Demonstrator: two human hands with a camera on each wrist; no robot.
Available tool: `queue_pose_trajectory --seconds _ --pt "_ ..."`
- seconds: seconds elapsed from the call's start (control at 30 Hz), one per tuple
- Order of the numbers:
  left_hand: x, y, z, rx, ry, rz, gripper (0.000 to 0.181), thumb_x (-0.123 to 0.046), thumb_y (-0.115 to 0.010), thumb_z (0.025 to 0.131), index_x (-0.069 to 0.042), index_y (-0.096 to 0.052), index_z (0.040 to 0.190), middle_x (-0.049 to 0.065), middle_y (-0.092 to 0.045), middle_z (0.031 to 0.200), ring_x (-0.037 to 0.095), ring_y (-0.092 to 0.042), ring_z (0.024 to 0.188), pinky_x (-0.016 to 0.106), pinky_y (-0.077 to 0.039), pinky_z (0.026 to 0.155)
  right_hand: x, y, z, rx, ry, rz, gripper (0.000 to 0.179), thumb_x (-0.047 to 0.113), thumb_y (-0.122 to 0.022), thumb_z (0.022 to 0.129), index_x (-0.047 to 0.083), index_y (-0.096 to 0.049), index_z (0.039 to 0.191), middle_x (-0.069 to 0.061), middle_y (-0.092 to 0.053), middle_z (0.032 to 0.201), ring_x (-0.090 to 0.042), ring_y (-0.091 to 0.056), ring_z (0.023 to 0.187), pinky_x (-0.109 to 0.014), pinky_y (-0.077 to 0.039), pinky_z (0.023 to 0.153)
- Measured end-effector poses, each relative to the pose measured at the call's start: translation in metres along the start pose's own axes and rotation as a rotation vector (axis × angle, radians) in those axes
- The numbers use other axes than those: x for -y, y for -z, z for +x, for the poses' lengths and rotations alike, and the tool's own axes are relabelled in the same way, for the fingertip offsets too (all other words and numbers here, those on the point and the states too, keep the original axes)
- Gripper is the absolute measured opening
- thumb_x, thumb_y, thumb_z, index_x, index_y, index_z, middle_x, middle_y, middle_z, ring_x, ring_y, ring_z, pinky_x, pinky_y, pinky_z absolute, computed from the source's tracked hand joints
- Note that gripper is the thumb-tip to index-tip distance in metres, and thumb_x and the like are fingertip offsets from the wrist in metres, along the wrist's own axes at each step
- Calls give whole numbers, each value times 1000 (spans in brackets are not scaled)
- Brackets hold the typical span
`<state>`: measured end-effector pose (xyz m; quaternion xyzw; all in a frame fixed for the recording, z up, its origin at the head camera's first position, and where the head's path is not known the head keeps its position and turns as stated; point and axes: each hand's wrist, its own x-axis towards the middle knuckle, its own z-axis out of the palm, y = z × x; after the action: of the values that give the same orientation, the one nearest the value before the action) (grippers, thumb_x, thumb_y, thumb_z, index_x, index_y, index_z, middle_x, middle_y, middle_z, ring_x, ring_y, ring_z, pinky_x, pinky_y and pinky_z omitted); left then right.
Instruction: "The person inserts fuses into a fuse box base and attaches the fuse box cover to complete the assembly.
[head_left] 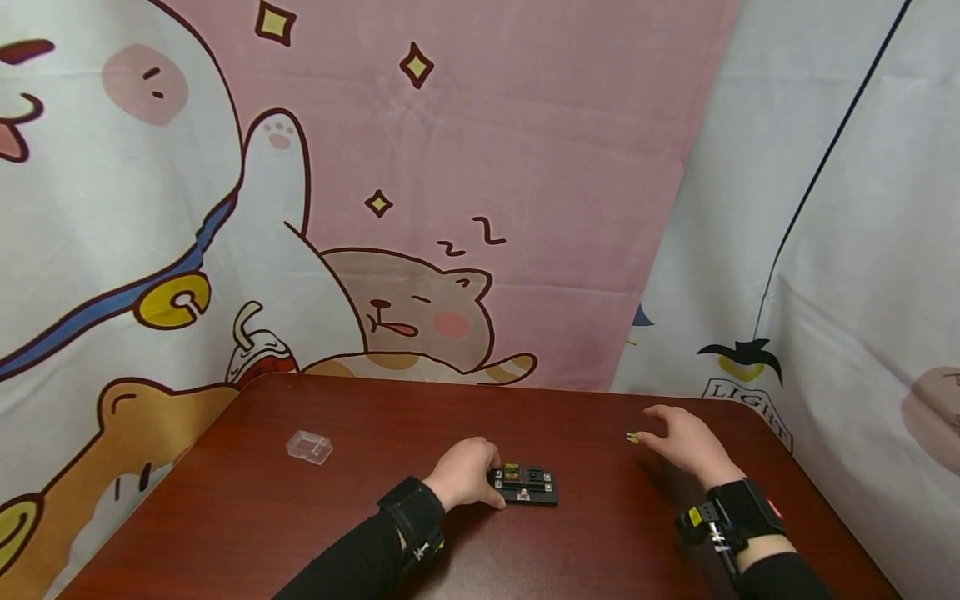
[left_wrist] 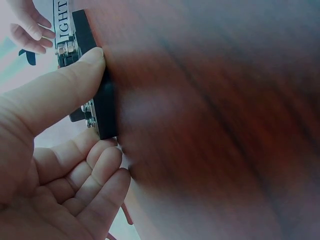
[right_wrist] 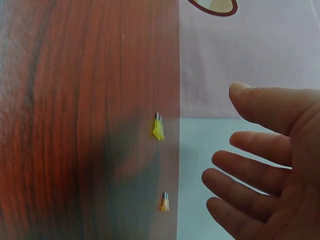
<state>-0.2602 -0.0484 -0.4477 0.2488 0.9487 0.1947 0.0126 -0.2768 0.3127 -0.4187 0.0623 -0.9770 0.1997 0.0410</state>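
My left hand (head_left: pixel 467 473) holds the left end of a small black block (head_left: pixel 531 492) fitted with metal screw terminals and a yellow part on top. In the left wrist view, the thumb (left_wrist: pixel 80 75) presses along the black block (left_wrist: pixel 105 112), and the other fingers curl by its lower end. Over the right side of the table, my right hand (head_left: pixel 686 442) is spread with nothing between its fingers. Near its thumb lies a small yellow piece with metal prongs (head_left: pixel 632 437). The right wrist view shows a yellow pronged piece (right_wrist: pixel 158 129) and a smaller yellowish one (right_wrist: pixel 165 202).
A clear plastic box (head_left: pixel 309 447) sits toward the back left of the brown table (head_left: pixel 225 517). Behind the table hangs a cartoon-printed cloth (head_left: pixel 562 208), and a black cord (head_left: pixel 832 150) runs down it on the right.
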Motion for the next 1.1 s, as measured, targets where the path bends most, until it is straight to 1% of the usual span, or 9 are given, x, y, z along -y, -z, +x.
queue_pose_trajectory --seconds 0.23,0.33,0.5,0.63,0.73,0.83,0.93,1.1 --pt "0 0 -1 -11 -11 2 46 -35 -96 60 -10 -71 89 -6 -56 78 10 -51 71 29 -46 68 -5 4 4 -6 -11 -11 54 28 -73 89 -9 -59 124 -32 -59 121 -46 -57 106 -60 -45 89" --pt "0 0 -1 -21 -22 1 45 -35 -96 60 -9 -70 87 -5 -56 78 9 -50 70 28 -46 67 -5 2 6 1 -23 -19 53 29 -73 89 -10 -59 124 -32 -59 119 -46 -57 106 -60 -44 89" --pt "1 -1 -1 -18 -18 -7 45 -35 -96 60 -10 -70 87 -6 -55 77 9 -50 69 28 -46 66 -4 -2 12 17 -49 -21 49 27 -73 89 -9 -61 120 -30 -61 116 -45 -58 104 -59 -45 89" --pt "1 -1 -1 -15 -16 -4 45 -35 -96 60 -10 -69 87 -7 -54 77 9 -49 69 28 -46 66 -3 -4 16 24 -71 -17 42 25 -74 89 -7 -65 113 -25 -65 107 -38 -60 93 -56 -48 85" --pt "1 0 -1 -16 -18 -2 45 -35 -96 60 -11 -69 87 -7 -54 77 9 -49 69 28 -45 66 -2 -5 18 33 -87 -5 35 25 -74 89 -4 -67 107 -17 -67 97 -29 -59 82 -51 -50 78" --pt "1 -1 0 -18 -21 -2 45 -35 -96 60 -10 -69 86 -7 -54 77 9 -49 69 28 -45 66 -2 -6 19 42 -112 8 28 24 -73 89 0 -68 101 -9 -65 87 -24 -56 74 -44 -50 69" --pt "2 -2 0 -20 -22 -4 45 -34 -96 59 -10 -69 86 -7 -53 76 9 -49 69 27 -45 65 -1 -8 20 49 -141 15 21 23 -73 89 2 -68 94 -6 -63 81 -22 -54 71 -40 -47 64" --pt "2 -3 1 -20 -15 -6 45 -35 -96 59 -11 -69 86 -8 -52 75 8 -48 68 27 -44 65 1 -10 20 75 -187 12 17 21 -72 89 5 -68 89 -5 -60 77 -23 -53 70 -37 -44 61"
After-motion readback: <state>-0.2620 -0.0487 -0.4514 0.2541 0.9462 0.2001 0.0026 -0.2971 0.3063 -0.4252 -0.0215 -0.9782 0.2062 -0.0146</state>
